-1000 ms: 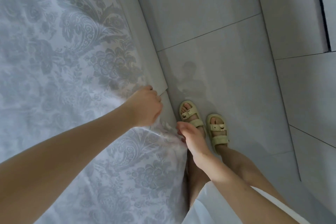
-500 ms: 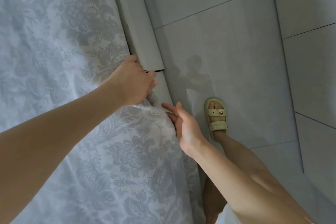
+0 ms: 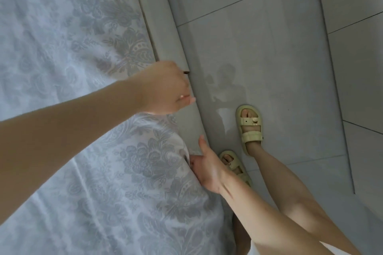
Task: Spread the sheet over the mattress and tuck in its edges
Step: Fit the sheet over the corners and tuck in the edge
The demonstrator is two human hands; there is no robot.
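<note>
With the floral sheet [image 3: 87,109] draped under both hands, the left hand [image 3: 165,89] curled pinching its edge and the right hand [image 3: 209,166] spread, fingers pushing cloth down beside the bed frame [image 3: 165,33], best keep tension and tuck deep.

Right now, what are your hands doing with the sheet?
Left hand curled at the floral sheet edge. Right hand pushing it down beside the bed frame. Nothing in the way.

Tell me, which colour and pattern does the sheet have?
The sheet is white with a grey floral damask print, seen clearly in the head view.
</note>
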